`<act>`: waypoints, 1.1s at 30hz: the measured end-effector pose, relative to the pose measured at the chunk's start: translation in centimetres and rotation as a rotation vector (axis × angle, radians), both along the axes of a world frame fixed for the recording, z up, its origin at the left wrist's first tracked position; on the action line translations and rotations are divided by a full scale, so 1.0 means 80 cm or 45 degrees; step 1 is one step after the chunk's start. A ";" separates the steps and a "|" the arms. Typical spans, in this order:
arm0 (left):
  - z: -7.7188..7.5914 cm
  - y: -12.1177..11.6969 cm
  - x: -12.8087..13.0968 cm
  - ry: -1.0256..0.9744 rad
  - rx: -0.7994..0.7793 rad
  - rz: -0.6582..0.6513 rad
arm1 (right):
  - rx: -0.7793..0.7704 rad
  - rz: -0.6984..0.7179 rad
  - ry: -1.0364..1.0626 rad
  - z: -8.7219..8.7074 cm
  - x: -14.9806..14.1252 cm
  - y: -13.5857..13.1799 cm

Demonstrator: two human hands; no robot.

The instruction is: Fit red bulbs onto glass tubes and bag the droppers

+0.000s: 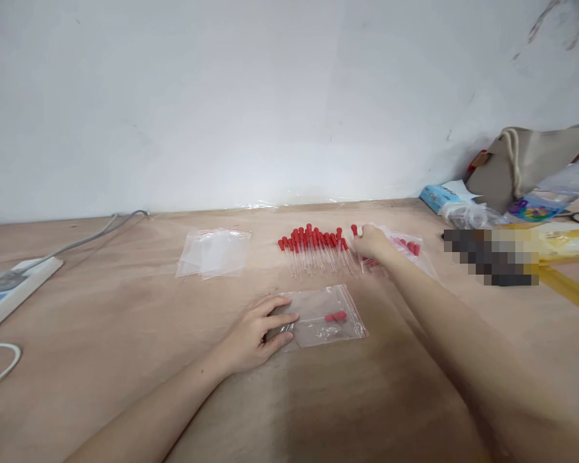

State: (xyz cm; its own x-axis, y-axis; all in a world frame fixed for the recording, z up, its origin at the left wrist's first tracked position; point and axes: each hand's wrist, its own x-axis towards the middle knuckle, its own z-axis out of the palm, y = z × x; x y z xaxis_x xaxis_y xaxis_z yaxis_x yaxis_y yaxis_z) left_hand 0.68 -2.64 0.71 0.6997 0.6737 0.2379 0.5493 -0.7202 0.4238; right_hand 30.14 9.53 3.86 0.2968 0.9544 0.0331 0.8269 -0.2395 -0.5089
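Observation:
My left hand (263, 331) lies with fingers spread on the closed end of a clear zip bag (313, 299), pressing it to the table. Inside that bag are droppers with red bulbs (336, 316), their thin clear stems running toward my fingers. Farther back, my right hand (372, 244) is closed in a pinch around a dropper (354, 229), whose red bulb shows above the fingertips. Just left of it is a pile of loose red-bulbed droppers (313, 241). Bagged droppers (410, 246) lie partly hidden behind my right hand and wrist.
Flat clear bags (215, 253) overlap at the back left. On the left is a white power strip (22, 289) with a grey cable. Along the right stand a blue tissue box (439, 196), a plastic bottle (560, 190), a grey bag (545, 154) and yellow plastic packaging (564, 244).

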 end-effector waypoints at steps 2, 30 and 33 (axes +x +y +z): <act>0.001 0.000 0.001 0.012 -0.003 0.007 | 0.058 0.017 0.152 0.008 0.010 -0.013; 0.004 -0.002 0.002 0.036 0.021 0.046 | -0.156 0.650 1.133 -0.056 0.002 -0.140; 0.004 -0.002 0.002 0.040 0.024 0.048 | -0.041 0.734 0.896 -0.056 0.002 -0.137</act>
State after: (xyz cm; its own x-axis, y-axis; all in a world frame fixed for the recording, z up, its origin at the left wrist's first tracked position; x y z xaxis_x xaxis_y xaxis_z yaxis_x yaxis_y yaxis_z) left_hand 0.80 -2.78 1.03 0.6813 0.6952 0.2291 0.5891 -0.7065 0.3921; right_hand 30.29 -1.47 -0.59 -0.2855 0.9584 -0.0042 0.3237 0.0923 -0.9416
